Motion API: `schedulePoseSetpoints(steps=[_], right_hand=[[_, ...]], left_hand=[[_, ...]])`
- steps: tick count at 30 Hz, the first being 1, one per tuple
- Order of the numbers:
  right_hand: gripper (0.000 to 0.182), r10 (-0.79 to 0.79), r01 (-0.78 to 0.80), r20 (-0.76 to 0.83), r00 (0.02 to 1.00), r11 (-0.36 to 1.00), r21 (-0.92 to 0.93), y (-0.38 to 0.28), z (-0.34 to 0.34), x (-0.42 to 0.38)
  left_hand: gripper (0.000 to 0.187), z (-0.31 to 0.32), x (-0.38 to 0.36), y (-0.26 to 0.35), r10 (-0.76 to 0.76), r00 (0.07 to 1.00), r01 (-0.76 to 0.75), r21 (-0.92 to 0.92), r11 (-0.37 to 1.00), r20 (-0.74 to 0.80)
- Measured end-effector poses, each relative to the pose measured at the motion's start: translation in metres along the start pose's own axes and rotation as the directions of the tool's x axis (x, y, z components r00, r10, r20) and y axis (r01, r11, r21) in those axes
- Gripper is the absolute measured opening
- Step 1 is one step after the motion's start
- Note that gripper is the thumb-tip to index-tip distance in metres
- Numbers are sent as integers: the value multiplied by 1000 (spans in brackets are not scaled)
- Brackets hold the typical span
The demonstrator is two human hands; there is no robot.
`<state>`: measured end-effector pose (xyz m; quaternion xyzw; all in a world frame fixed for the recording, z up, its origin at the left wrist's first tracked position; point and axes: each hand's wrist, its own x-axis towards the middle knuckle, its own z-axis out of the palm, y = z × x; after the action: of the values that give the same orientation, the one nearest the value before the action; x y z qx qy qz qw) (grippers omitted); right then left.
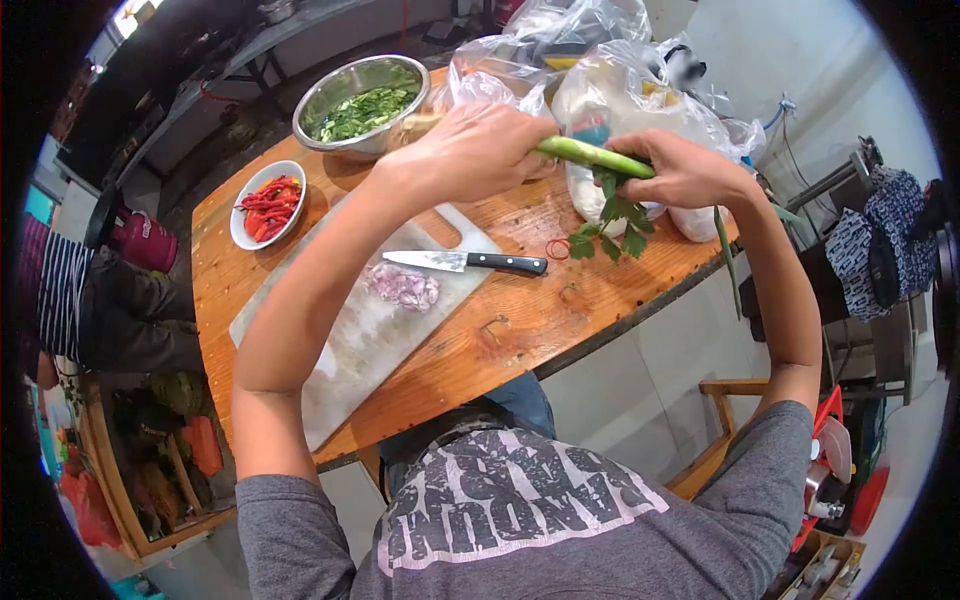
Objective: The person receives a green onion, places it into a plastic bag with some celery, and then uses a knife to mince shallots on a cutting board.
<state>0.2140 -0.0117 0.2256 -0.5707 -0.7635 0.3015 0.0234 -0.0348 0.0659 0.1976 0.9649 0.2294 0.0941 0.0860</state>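
Observation:
Above the table's right part I hold a bunch of green stalks (590, 154) between my hands. My left hand (475, 150) is closed around one end, its fingertips mostly hidden. My right hand (685, 170) is closed on the other end, thumb and fingers pinching the stalks. Jagged leaves (612, 228) hang below them, and a long thin green blade (725, 262) droops under my right wrist. Below my hands, a knife (465, 262) with a black handle lies across the edge of the white cutting board (350, 375). Chopped purplish-white pieces (403, 287) sit on the board.
A white bowl of red chillies (268, 208) stands on the left of the wooden table (520, 325). Behind are a steel bowl of chopped greens (362, 112) and several plastic bags (600, 85). A red rubber band (557, 249) lies near the knife. Another person (130, 310) stands at left.

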Motion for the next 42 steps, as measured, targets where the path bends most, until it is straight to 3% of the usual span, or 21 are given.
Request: schedulePoseSetpoints(steps=[4,6,7,8,10,13,16,18,21,24,25,26,28,30,31,33,37,38,40,42], right_hand=[[45,3,5,-25,1000,949,314,19,-14,10],[47,-56,104,-123,991,894,435,6,-24,6],[46,-57,91,-101,993,922,376,5,-35,9],[49,-31,51,-52,998,900,434,12,-43,12],[50,25,28,-102,995,873,486,18,-56,16],[51,142,62,-229,963,710,701,11,-54,19],[51,138,70,-228,964,695,716,24,-60,30],[46,174,42,-239,955,720,693,40,-55,43],[41,220,17,-224,950,676,737,47,-35,49],[38,296,-76,-142,944,617,783,60,-19,53],[35,307,-86,-113,945,568,818,61,-15,53],[35,296,-103,-80,952,555,826,64,-12,53],[34,266,-137,-13,964,536,833,70,-10,59],[34,294,-196,27,956,564,802,65,-8,67],[39,302,-226,45,952,598,769,69,-7,75],[51,304,-255,58,951,667,700,81,-6,91],[49,244,-176,-67,967,841,512,82,-28,126],[49,190,-129,-81,978,870,476,81,-37,137],[51,82,-34,-112,990,923,383,77,-53,161],[51,-6,46,-157,988,966,255,74,-61,191]], left_hand=[[20,-21,33,-21,129,988,-115,157,981,-85],[19,-39,51,-30,214,969,-183,222,958,-125],[17,-47,61,-33,244,961,-197,295,935,-133],[16,-64,65,-23,186,980,-151,353,923,-68],[21,-91,71,-17,286,958,-261,413,873,0],[32,-75,114,-48,300,946,-224,425,877,-121],[18,-38,130,-80,421,852,-205,543,814,-310],[33,-29,131,-70,146,976,-71,404,912,-159],[57,1,129,-105,331,897,-259,257,931,-293],[57,9,126,-141,180,894,-192,11,981,-411],[60,10,127,-156,131,854,-203,-92,975,-503],[46,8,127,-171,21,832,-99,-110,989,-555],[36,18,132,-201,-102,899,60,-112,992,-427],[27,39,138,-208,-133,964,133,-15,991,-230],[31,44,145,-211,-140,986,143,34,989,-90],[37,76,162,-237,-131,981,131,-15,991,-142],[39,75,174,-251,-225,941,189,-159,969,-253],[37,79,183,-267,-192,883,148,-136,980,-428],[35,37,168,-237,-227,835,176,-148,973,-502],[45,21,172,-243,-132,850,117,-61,991,-511]])
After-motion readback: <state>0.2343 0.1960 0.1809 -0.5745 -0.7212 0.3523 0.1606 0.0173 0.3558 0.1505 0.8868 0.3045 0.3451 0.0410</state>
